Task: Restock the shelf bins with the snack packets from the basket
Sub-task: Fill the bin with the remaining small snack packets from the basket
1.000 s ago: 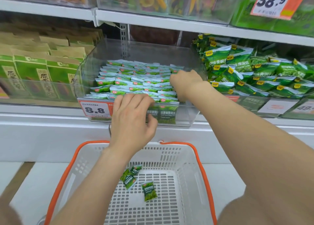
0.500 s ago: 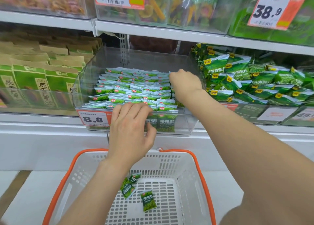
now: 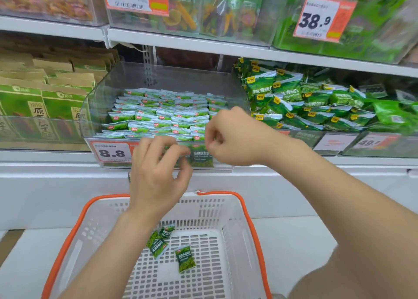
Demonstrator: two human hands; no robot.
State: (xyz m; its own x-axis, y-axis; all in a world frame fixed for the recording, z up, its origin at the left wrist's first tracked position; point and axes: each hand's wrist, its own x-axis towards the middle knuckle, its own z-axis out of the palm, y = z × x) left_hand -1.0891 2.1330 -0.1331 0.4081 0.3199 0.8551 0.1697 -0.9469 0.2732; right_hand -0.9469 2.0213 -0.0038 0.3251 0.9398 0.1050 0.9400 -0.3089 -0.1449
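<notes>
A clear shelf bin (image 3: 101, 100) holds neat rows of small green snack packets (image 3: 162, 118). Below it stands a white basket with an orange rim (image 3: 248, 219); three of the same packets (image 3: 185, 258) lie on its floor. My left hand (image 3: 158, 174) hovers in front of the bin's front wall, beside the 8.8 price tag (image 3: 110, 153), fingers bent and apart, holding nothing. My right hand (image 3: 233, 138) is over the bin's front right corner, fingers curled in, with no packet showing in it.
Right of the bin is another bin piled with larger green packets (image 3: 305, 104). To the left stand green and brown paper bags (image 3: 45, 100). An upper shelf (image 3: 203, 43) with more bins overhangs closely. A white ledge (image 3: 67, 185) runs behind the basket.
My right hand has drawn back from deep in the bin to its front right corner and curled. My left hand has lifted off the front rim, its fingers spreading.
</notes>
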